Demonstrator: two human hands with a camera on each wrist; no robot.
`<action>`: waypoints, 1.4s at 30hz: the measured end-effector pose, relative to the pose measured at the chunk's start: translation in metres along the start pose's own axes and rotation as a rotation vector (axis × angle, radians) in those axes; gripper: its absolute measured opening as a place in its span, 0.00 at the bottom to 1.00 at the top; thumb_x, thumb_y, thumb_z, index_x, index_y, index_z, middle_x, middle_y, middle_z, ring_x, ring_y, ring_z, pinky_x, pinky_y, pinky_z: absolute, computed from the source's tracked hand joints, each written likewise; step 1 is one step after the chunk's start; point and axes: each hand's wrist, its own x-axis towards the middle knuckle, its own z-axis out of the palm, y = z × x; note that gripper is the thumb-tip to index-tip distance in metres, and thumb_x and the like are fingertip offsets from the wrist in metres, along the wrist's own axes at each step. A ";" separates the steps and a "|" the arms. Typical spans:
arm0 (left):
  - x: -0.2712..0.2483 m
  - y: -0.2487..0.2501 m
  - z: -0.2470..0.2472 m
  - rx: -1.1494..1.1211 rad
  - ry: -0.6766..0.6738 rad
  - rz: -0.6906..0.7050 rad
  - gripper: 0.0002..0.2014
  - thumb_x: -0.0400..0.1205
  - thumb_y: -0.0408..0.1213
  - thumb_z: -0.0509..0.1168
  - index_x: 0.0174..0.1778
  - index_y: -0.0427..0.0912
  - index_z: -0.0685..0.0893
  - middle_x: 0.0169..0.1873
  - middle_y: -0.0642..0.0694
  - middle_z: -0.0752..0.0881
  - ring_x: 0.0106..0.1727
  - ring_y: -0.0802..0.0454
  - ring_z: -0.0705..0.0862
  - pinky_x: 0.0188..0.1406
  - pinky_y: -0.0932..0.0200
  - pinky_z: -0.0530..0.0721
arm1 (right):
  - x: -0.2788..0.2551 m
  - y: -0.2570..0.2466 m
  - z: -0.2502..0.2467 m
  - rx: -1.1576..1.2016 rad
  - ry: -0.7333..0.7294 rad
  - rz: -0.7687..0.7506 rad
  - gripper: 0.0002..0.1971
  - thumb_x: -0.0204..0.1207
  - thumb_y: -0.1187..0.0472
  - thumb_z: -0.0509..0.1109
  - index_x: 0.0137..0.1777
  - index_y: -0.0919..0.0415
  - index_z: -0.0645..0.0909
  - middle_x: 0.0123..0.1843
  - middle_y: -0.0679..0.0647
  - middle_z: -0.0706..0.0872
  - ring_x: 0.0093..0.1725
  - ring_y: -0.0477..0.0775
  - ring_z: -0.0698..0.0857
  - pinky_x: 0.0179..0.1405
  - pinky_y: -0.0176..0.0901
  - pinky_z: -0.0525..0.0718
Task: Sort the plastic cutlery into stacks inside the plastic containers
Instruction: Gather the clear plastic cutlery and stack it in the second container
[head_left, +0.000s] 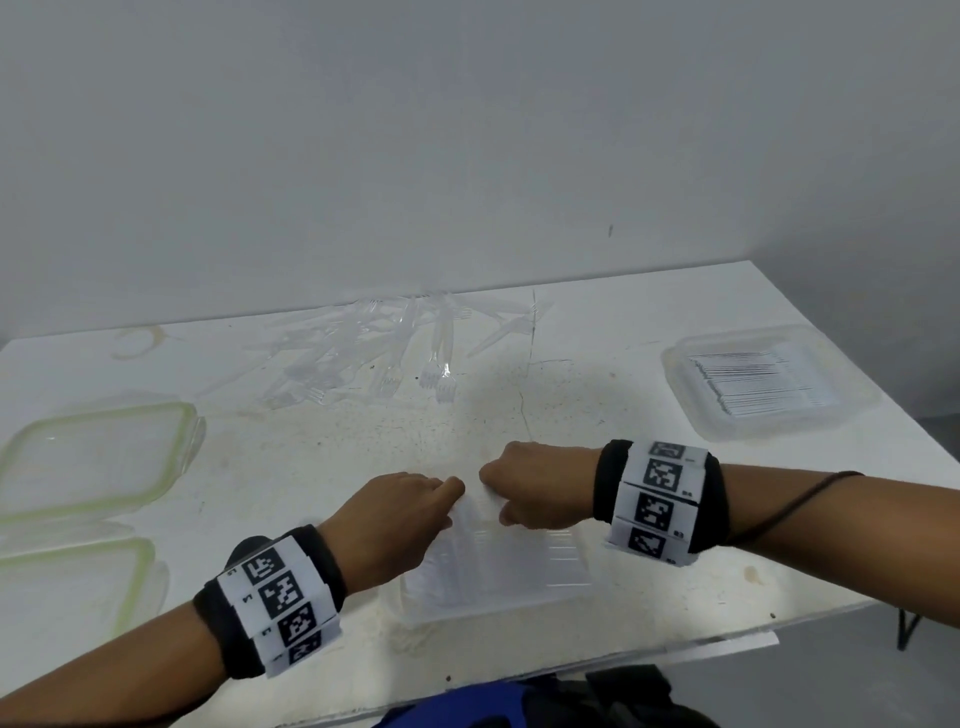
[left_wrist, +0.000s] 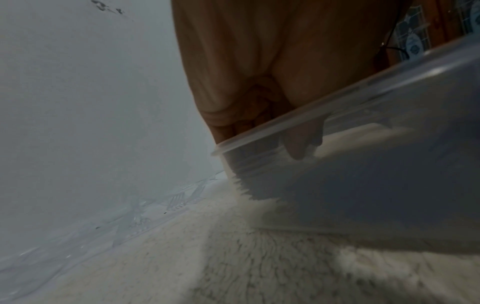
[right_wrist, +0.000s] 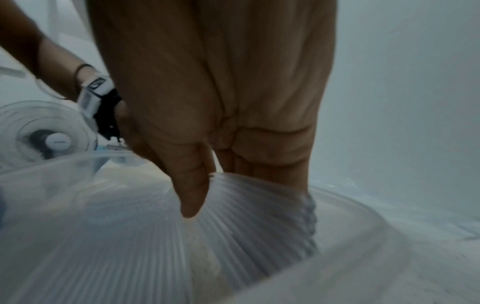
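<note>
A clear plastic container sits near the table's front edge, holding a stack of clear plastic cutlery laid side by side. Both hands meet at the stack's far end. My left hand curls its fingers down into the container and holds the stack from the left. My right hand pinches the same stack between thumb and fingers from the right. A loose pile of clear forks lies at the back of the table.
A second clear container with a neat stack of cutlery stands at the right. Two green-rimmed lids lie at the left. The white table ends just before my body. A white fan stands off to the side.
</note>
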 end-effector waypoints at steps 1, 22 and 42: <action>0.000 0.000 0.000 0.006 -0.012 -0.009 0.12 0.87 0.40 0.57 0.64 0.40 0.75 0.53 0.44 0.86 0.50 0.43 0.84 0.47 0.52 0.83 | -0.004 -0.001 0.003 -0.038 0.046 -0.011 0.08 0.83 0.62 0.65 0.52 0.69 0.77 0.35 0.54 0.72 0.31 0.51 0.74 0.30 0.41 0.75; -0.015 0.004 0.011 0.181 0.275 0.098 0.17 0.74 0.39 0.71 0.57 0.37 0.87 0.46 0.42 0.83 0.43 0.46 0.80 0.33 0.54 0.78 | -0.030 0.013 0.066 -0.148 0.374 0.043 0.13 0.80 0.66 0.58 0.61 0.63 0.79 0.58 0.61 0.82 0.51 0.59 0.79 0.49 0.52 0.83; -0.036 0.026 0.006 0.052 -0.184 -0.024 0.47 0.76 0.64 0.15 0.84 0.41 0.49 0.82 0.42 0.43 0.85 0.46 0.44 0.84 0.47 0.44 | -0.052 -0.004 0.047 -0.007 0.043 -0.016 0.50 0.69 0.31 0.27 0.85 0.62 0.52 0.86 0.58 0.51 0.86 0.56 0.50 0.83 0.46 0.49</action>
